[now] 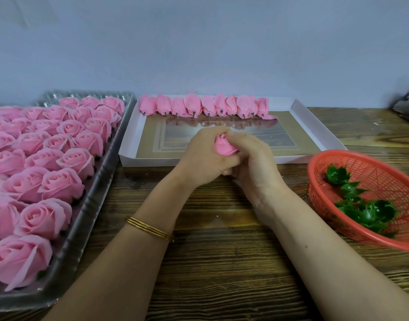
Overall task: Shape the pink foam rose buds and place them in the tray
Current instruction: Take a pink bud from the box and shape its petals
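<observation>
Centrally, rose bud (224, 147) between hands (226, 158)

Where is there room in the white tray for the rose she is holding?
The white tray is bare in front of the row of buds along its far wall, down to its near rim. The wood between her arms is free too. The plastic tray of roses on the left is packed, with room only at its far end.

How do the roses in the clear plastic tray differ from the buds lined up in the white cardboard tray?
The roses in the clear tray sit face-up, petals open, in many rows. The buds in the white tray lie on their sides, petals closed, stubs towards the camera, in one row along its far edge. Both are pink.
</observation>
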A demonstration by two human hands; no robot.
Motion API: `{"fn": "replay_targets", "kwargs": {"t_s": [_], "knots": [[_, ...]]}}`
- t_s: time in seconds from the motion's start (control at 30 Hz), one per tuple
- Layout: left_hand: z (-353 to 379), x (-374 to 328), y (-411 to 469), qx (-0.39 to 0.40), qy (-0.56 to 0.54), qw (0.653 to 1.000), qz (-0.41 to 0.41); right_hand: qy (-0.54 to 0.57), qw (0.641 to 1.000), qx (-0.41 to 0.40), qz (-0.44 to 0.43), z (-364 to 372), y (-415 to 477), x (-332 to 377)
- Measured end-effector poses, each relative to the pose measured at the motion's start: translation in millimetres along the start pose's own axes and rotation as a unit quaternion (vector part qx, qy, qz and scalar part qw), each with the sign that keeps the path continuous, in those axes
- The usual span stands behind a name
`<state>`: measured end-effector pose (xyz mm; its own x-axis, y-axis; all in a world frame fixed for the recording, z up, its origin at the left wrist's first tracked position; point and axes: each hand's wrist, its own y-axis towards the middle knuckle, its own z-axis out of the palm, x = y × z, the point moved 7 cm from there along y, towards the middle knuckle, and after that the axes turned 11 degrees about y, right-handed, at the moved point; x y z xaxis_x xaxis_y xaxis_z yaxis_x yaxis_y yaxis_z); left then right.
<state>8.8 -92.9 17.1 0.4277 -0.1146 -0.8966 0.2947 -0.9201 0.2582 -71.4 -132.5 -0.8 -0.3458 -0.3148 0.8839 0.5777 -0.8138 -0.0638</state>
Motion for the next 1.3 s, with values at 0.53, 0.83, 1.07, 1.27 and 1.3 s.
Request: {"fn": "replay_targets", "kwargs": {"t_s": [0.53,0.83,1.07,1.27,1.3], "knots": [[-5,-5,-1,-0.063,-0.046,0.997,-0.029,0.039,0.999,0.033,-0.003,4,2,-6],[-31,7,-3,-0.225,-0.096,0.968,-0.06,-0.062,0.993,0.017,-0.094,6,-11,1],[-25,7,-3,-0.22,-0.099,0.969,-0.061,-0.055,0.995,0.039,-0.079,10,-11,-2],[-23,10,-1,-0.203,-0.117,0.97,-0.072,-0.079,0.991,0.061,-0.09,14,-13,-2],[-23,12,-1,-0.196,-0.128,0.969,-0.078,-0.076,0.991,0.063,-0.087,14,-12,-2]]}}
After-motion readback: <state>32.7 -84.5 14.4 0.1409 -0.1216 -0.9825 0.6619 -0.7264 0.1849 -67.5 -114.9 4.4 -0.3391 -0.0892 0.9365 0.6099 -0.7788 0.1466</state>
